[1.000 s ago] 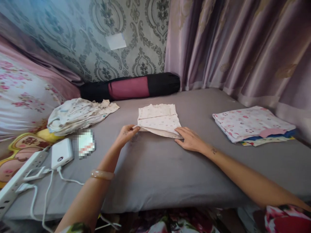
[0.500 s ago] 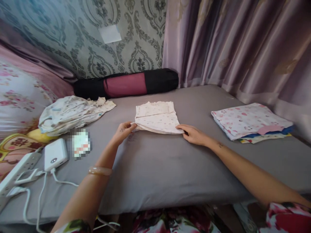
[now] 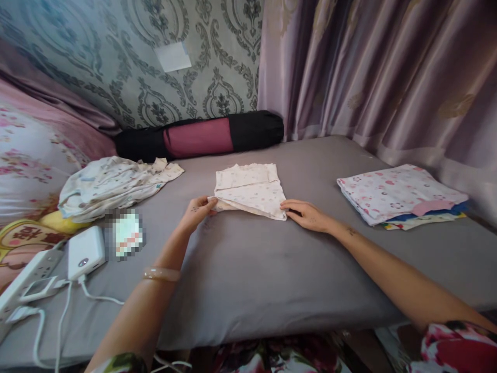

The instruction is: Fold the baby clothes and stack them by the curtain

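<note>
A small cream garment (image 3: 250, 189) with tiny dots lies folded in the middle of a grey mattress (image 3: 252, 269). My left hand (image 3: 199, 211) pinches its near left corner, fingers closed on the cloth. My right hand (image 3: 306, 214) holds the near right corner, the fingers curled at the cloth's edge. A bangle sits on my left wrist.
A stack of folded clothes (image 3: 399, 196) lies at the right. A crumpled pale garment (image 3: 112, 184) lies at the left, beside a floral pillow (image 3: 34, 160). A white power bank (image 3: 86, 252), a power strip (image 3: 23, 277) and cables sit at the near left. A black and maroon roll (image 3: 202, 137) rests against the wall.
The camera has shifted slightly. My right hand has slid from flat on the cloth's right corner to gripping its edge. My left hand keeps its pinch on the left corner.
</note>
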`<state>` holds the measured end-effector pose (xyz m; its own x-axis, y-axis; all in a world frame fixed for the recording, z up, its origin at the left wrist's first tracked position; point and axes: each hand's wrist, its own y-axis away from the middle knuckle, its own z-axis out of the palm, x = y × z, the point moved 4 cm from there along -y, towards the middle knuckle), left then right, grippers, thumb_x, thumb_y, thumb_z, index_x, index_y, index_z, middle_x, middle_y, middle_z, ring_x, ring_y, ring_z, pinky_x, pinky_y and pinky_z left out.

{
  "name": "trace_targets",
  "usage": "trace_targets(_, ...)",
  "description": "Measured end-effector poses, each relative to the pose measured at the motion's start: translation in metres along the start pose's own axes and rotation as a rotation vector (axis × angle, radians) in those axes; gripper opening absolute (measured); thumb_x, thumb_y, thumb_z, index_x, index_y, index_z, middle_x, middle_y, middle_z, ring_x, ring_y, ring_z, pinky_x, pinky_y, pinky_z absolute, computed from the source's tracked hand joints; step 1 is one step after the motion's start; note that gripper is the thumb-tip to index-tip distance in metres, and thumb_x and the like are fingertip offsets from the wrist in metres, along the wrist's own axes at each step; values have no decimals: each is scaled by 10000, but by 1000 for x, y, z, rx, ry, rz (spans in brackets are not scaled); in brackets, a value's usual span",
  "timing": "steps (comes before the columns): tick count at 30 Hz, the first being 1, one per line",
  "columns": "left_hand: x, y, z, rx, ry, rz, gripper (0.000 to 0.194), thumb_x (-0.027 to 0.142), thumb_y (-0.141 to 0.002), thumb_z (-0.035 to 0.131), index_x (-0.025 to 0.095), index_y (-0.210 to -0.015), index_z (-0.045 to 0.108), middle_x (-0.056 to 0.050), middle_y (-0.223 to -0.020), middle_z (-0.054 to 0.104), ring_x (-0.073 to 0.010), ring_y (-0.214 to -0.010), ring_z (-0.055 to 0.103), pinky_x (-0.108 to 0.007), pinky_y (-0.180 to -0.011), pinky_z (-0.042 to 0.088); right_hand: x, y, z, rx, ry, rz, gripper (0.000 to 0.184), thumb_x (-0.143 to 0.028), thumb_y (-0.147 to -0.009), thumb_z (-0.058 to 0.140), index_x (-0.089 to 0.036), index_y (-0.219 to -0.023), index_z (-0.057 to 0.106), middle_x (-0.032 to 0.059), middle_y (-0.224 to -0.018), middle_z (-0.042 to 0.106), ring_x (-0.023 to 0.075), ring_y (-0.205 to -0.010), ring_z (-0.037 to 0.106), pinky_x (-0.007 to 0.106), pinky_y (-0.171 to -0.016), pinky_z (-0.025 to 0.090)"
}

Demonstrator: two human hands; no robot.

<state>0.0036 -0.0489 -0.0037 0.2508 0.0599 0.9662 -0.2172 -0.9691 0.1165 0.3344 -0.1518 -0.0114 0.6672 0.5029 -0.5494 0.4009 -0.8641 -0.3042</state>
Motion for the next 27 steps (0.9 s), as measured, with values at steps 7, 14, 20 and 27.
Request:
trace_targets(7,3,3,0,-3,-8,-7,514,578,-552,764,132,-790,671,-23,-773,662,-166,-771,597,-287,-721,520,1,6,-1,-41,-73,22,362,-137,-783,533,-218,-1104,678,90,-1298,600,204,-1203,564,390,-1071,394)
trace_targets(14,4,6,1,1,-1,-9,528,579,-537,777,125,-789,677,-31,-787,674,-171,-778,600,-292,-724,522,1,9,-1,-82,-121,70,203,-319,-875,559,-221,-979,704,85,-1309,588,210,-1201,560,381,-1056,393)
trace_targets(20,1,7,1,-19,-7,-10,540,584,-545,774,130,-825,691,-39,-817,690,-184,-810,610,-304,-755,519,13,3,-2,86,-347,222,298,-463,-897,516,-221,-1008,650,65,-1145,666,201,-1086,607,399,-1004,437)
trace_targets(27,0,8,0,-31,-14,-2,517,575,-539,768,139,-799,670,-37,-797,678,-184,-794,608,-306,-746,513,29,-10,1,327,-398,352,330,-548,-857,495,-226,-916,537,-11,-745,605,159,-706,587,317,-716,525)
